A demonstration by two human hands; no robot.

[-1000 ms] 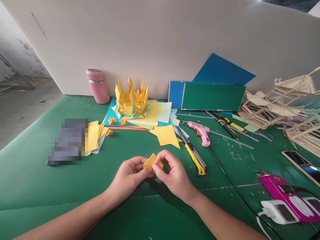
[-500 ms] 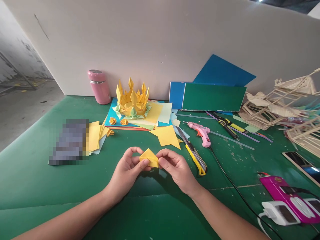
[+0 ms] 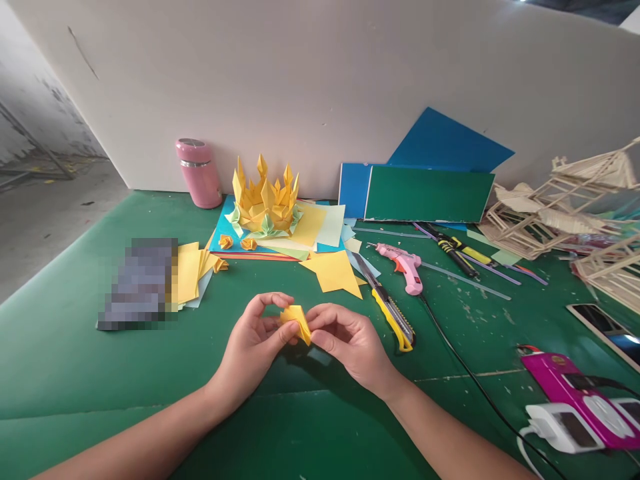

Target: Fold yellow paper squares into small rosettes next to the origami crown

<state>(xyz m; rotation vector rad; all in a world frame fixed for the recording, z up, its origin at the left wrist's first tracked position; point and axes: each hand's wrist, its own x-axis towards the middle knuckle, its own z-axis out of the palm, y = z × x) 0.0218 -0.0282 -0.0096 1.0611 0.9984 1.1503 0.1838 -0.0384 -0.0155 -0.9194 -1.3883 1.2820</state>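
A small folded yellow paper piece (image 3: pixel 296 319) is pinched between both my hands just above the green table (image 3: pixel 75 373). My left hand (image 3: pixel 255 347) grips its left side with thumb and curled fingers. My right hand (image 3: pixel 350 343) pinches its right side, fingers pressed together. Behind them stands a yellow origami crown (image 3: pixel 263 200) on a stack of coloured paper sheets (image 3: pixel 315 233).
A yellow utility knife (image 3: pixel 393 313) and a pink glue gun (image 3: pixel 405 267) with black cord lie right of my hands. A pink flask (image 3: pixel 199 172) stands at the wall. Stick models (image 3: pixel 565 213), a magenta device (image 3: pixel 565 387) and a white plug (image 3: pixel 555 427) fill the right side.
The yellow piece has been turned and folded narrower between my fingers; both hands stayed in about the same place.
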